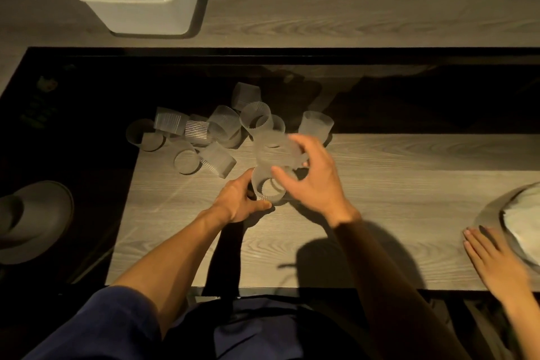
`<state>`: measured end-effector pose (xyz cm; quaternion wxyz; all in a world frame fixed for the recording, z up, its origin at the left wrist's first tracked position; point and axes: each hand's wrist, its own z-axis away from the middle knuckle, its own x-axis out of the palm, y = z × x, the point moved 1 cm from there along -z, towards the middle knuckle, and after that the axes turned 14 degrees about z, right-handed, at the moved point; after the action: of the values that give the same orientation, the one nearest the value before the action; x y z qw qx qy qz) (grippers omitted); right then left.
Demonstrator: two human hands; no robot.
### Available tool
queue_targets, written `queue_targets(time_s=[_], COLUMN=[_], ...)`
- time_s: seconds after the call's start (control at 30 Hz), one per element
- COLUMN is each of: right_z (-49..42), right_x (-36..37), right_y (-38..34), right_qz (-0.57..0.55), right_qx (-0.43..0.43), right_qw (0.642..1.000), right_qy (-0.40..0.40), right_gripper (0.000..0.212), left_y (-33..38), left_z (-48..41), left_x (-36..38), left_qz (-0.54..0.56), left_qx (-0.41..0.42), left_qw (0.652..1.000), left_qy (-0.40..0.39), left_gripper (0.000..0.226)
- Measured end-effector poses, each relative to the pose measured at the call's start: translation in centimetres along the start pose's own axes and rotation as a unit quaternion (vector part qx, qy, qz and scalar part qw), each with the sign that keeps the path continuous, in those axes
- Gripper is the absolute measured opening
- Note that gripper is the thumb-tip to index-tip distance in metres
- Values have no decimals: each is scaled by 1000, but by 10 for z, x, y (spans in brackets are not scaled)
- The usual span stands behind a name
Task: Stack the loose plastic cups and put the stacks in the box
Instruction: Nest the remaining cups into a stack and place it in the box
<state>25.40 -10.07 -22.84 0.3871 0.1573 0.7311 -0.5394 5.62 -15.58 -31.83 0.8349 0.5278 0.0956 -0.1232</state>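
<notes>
Head view: my left hand (239, 203) gripped the lower cup (267, 187) over the table (409, 199), its open mouth tilted up toward me. My right hand (317, 181) grasped a blurred second cup (274, 147) just beyond and above it, long axis seemingly near in line for nesting. The box (137, 0) stood well apart, far left.

Your cups (216, 137) are frosted, translucent plastic with finely ribbed walls. The box (146, 17) is milky plastic too, but smooth and matt. Your counter (409, 199) shows grey wood grain with a matt finish. The black slab (73, 126) round it is glossy and mirrors the grain. Your sleeve (96, 327) is blue cloth.
</notes>
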Motion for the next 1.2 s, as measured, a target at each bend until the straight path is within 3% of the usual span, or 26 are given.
queue_targets(time_s=[0.1, 0.37, 0.47, 0.57, 0.63, 0.73, 0.87, 1.0, 1.2], right_z=[9, 13, 12, 12, 13, 5, -24, -53, -74], right_x=[11, 22, 23, 27, 29, 25, 14, 10, 9], right_y=[6, 16, 20, 36, 50, 62, 67, 69, 79], right_qz=[67, 155, 204, 145, 68, 20, -54, -78, -97], right_qx=[-53, -49, -13, 65, 149, 247, 346, 388, 404], right_qw=[994, 982, 963, 959, 966, 966, 934, 915, 908], right_qy=[-63, -100, -175, -234, -201, -70, 65, 74, 48], right_gripper=[69, 81, 90, 98, 87, 61, 65, 88, 94], left_y=[0, 4, 5, 7, 8, 11, 11, 13, 15], left_z=[-1, 3, 3, 4, 3, 3, 6, 6, 8], left_x=[-1, 0, 1, 1, 1, 0, 2, 2, 2], left_qz=[-16, 1, 0, -7, -10, -12, -20, -19, -10], left_qx=[-8, -2, 3, 4, -2, -10, -3, -11, -22], left_qw=[1000, 1000, 1000, 1000, 1000, 1000, 1000, 1000, 999], left_qy=[7, 11, 8, 14, 9, 3, 12, 21, 22], left_gripper=[72, 75, 81, 81, 82, 83, 81, 81, 85])
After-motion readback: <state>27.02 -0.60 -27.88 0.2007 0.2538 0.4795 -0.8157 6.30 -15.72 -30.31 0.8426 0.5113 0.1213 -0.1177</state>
